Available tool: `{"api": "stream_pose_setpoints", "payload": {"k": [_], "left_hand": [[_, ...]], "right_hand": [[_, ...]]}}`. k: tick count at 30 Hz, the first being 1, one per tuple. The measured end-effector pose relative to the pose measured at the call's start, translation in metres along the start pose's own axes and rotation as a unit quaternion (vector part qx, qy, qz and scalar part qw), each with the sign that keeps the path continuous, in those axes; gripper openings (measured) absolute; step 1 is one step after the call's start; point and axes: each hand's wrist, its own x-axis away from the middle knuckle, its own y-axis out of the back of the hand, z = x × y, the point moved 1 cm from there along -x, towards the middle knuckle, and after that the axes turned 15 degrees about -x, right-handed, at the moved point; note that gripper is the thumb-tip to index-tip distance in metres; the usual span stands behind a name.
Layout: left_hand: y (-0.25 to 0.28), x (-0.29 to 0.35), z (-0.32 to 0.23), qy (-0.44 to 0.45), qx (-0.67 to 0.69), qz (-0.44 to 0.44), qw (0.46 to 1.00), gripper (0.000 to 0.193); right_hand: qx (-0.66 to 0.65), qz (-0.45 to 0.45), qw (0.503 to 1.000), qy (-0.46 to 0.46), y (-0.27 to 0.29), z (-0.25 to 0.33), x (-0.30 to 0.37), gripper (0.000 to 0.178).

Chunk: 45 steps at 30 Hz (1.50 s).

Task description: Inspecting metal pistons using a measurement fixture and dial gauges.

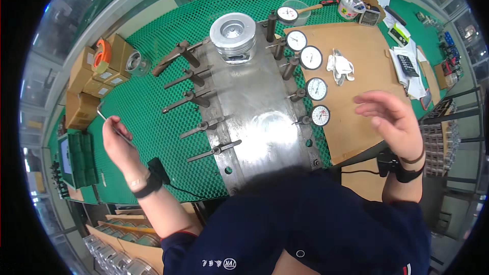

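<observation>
My left hand is raised over the left side of the green mat, its fingers closed around a thin L-shaped metal rod that looks like a hex key. My right hand holds nothing; its fingers are apart above the brown cardboard sheet. Between them lies a thick steel plate, with a metal piston standing at its far end. Along the plate's right edge are several dial gauges on posts, the nearest a round white dial gauge left of my right hand. Clamp bars line the left edge.
Cardboard boxes with an orange tape roll stand at the left. A crumpled white glove lies on the cardboard. Farther right are papers, a calculator and a cup of pens. Several pistons fill a box at the lower left.
</observation>
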Motion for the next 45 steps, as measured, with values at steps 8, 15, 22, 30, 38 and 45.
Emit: {"api": "stream_pose_setpoints", "payload": {"k": [8, 15, 22, 30, 38, 45], "left_hand": [[-0.101, 0.188, -0.161, -0.227, -0.062, 0.390, 0.890, 0.015], [-0.211, 0.197, -0.164, -0.444, -0.291, 0.455, 0.715, 0.043], [-0.257, 0.090, -0.116, -0.405, -0.587, 0.265, 0.649, 0.074], [-0.303, 0.027, -0.094, -0.315, -0.633, 0.376, 0.599, 0.102], [-0.322, 0.028, -0.089, -0.294, -0.597, 0.370, 0.649, 0.090], [-0.326, 0.036, -0.088, -0.254, -0.592, 0.329, 0.690, 0.087]], "right_hand": [[-0.045, 0.289, 0.935, 0.199, -0.034, -0.030, -0.057, 0.043], [-0.316, 0.329, 0.882, -0.118, 0.024, -0.059, -0.077, 0.017], [-0.244, 0.048, 0.959, -0.139, 0.120, -0.134, -0.151, 0.014], [-0.152, 0.090, 0.973, -0.146, 0.116, -0.220, -0.201, 0.018], [-0.185, 0.114, 0.963, -0.160, 0.096, -0.246, -0.232, 0.020], [-0.191, 0.113, 0.963, -0.151, 0.077, -0.254, -0.248, 0.027]]}}
